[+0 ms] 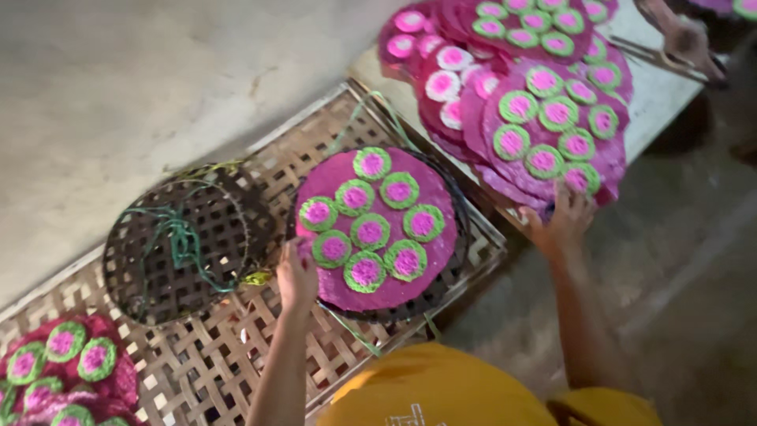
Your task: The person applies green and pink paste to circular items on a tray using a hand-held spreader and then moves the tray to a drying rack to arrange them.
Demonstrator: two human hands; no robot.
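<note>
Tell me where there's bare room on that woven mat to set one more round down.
Bare lattice shows on the woven mat, between the empty round basket, the left hand and the corner discs. The middle holds the pink disc; the right hand touches a crowded, overlapping stack.

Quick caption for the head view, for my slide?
Left hand touches a magenta disc of green-pink rounds on a woven bamboo rack; right hand reaches a stacked disc.
</note>
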